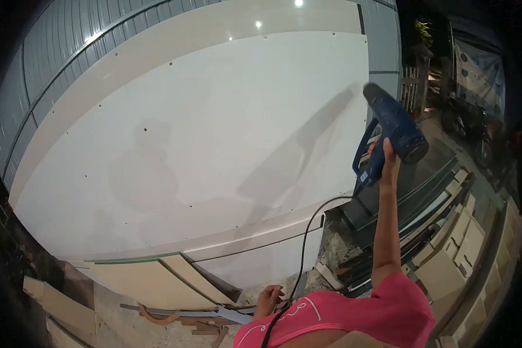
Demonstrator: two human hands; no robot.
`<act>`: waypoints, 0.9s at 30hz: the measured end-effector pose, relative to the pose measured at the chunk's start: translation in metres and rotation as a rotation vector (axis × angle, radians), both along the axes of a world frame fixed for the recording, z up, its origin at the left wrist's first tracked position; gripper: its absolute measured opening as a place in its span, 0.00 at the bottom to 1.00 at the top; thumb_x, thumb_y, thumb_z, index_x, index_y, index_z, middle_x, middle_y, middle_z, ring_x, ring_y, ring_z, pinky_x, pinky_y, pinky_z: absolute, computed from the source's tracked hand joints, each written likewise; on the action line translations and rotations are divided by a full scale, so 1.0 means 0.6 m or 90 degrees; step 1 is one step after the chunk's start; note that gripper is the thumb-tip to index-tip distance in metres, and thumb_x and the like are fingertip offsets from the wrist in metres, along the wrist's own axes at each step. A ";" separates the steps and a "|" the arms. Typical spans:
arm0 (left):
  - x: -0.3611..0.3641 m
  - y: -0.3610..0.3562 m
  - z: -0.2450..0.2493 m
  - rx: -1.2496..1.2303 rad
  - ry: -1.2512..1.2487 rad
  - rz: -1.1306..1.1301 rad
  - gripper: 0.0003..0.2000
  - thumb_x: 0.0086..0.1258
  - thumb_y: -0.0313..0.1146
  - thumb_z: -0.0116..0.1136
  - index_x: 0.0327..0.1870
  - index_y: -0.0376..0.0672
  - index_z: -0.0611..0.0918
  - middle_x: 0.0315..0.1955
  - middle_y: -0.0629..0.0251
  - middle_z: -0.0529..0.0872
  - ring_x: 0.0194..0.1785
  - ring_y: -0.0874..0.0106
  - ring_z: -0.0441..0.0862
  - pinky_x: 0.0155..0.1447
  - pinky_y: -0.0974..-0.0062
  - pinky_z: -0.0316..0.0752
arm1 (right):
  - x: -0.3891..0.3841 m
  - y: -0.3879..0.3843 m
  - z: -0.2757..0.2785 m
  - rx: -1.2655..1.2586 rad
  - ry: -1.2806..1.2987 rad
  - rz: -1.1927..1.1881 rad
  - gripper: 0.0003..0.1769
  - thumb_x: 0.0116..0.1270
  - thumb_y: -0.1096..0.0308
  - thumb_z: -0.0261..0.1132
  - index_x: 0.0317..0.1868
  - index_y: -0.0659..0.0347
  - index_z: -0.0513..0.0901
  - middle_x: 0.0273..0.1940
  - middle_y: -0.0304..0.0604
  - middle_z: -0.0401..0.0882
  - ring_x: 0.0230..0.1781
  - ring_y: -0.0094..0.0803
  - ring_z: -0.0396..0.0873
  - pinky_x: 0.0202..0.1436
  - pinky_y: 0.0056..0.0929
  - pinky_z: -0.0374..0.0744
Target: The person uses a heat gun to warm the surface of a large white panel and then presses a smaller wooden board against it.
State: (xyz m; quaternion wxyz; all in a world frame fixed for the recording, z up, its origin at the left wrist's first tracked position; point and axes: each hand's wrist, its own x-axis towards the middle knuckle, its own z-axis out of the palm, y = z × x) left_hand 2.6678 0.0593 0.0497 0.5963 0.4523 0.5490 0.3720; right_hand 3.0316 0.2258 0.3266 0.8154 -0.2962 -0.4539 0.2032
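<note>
My right hand point(387, 156) is wrapped round the handle of a blue heat gun point(394, 123), held up at the right edge of a large white panel point(214, 133). The gun's dark nozzle points up and left, close to the panel's edge. From its handle a black cable point(303, 255) loops down across my body. Low in the view, my left hand point(270, 297) hangs near my pink shirt, its fingers curled; whether anything small is in them cannot be made out. Dark screw heads or holes dot the panel.
Cream boards point(156, 284) lean below the panel. Stacked boards and strips point(446, 255) lie at the right, with wood scraps point(206, 327) on the floor. A corrugated metal wall point(58, 52) stands behind. A motorcycle point(475, 130) is at the far right.
</note>
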 end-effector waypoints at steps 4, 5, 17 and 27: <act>-0.048 0.068 0.103 0.143 0.024 0.073 0.16 0.70 0.43 0.52 0.40 0.36 0.79 0.27 0.66 0.82 0.28 0.79 0.76 0.34 0.81 0.72 | -0.021 -0.002 0.077 0.046 -0.028 0.023 0.17 0.66 0.54 0.60 0.37 0.63 0.78 0.28 0.38 0.75 0.31 0.25 0.74 0.39 0.25 0.73; -0.054 0.086 0.156 0.225 0.084 0.057 0.16 0.70 0.42 0.51 0.40 0.35 0.79 0.27 0.66 0.82 0.28 0.79 0.77 0.34 0.80 0.73 | -0.033 -0.002 0.095 0.051 -0.015 0.017 0.18 0.66 0.54 0.60 0.38 0.64 0.78 0.28 0.39 0.76 0.31 0.25 0.75 0.40 0.25 0.75; 0.029 0.033 0.423 0.333 -0.066 -0.253 0.12 0.70 0.30 0.52 0.52 0.37 0.75 0.38 0.65 0.78 0.46 0.75 0.76 0.53 0.74 0.73 | -0.072 0.019 0.222 0.081 -0.023 0.083 0.21 0.58 0.57 0.69 0.42 0.67 0.76 0.31 0.43 0.77 0.26 0.25 0.79 0.31 0.24 0.81; 0.010 -0.060 0.561 0.499 -0.263 -0.482 0.19 0.64 0.33 0.58 0.53 0.33 0.76 0.39 0.55 0.82 0.45 0.64 0.79 0.51 0.67 0.70 | -0.085 0.041 0.213 0.076 -0.062 0.071 0.24 0.57 0.56 0.70 0.42 0.70 0.76 0.31 0.44 0.78 0.25 0.26 0.80 0.29 0.23 0.81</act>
